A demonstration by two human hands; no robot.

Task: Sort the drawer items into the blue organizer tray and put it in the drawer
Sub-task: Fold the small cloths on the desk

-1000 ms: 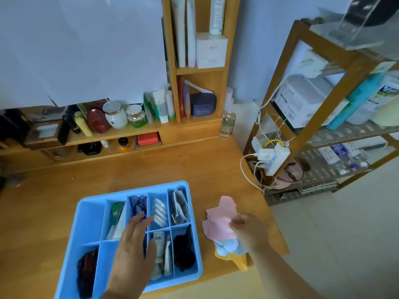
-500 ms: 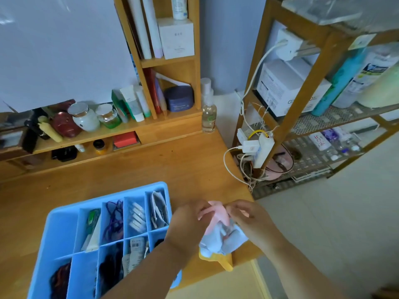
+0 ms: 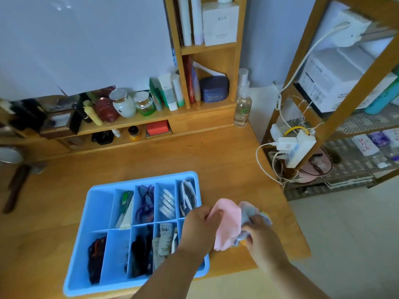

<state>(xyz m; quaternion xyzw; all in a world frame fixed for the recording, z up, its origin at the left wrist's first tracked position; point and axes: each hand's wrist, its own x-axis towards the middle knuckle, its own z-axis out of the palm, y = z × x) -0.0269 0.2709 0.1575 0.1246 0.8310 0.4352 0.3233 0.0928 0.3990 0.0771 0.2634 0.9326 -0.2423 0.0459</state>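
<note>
Overhead, the left hand point(image 3: 199, 223) pinched the pink cloth point(image 3: 227, 223) in closed fingers, while the right hand point(image 3: 260, 231) gripped a bundle of light blue cloths point(image 3: 248, 212), both just right of the blue organizer tray point(image 3: 95, 214), which lay on the wooden surface point(image 3: 216, 160).

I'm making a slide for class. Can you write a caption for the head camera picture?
Two hands hold small pink and grey cloths beside a blue organizer tray on a wooden desk.
</note>
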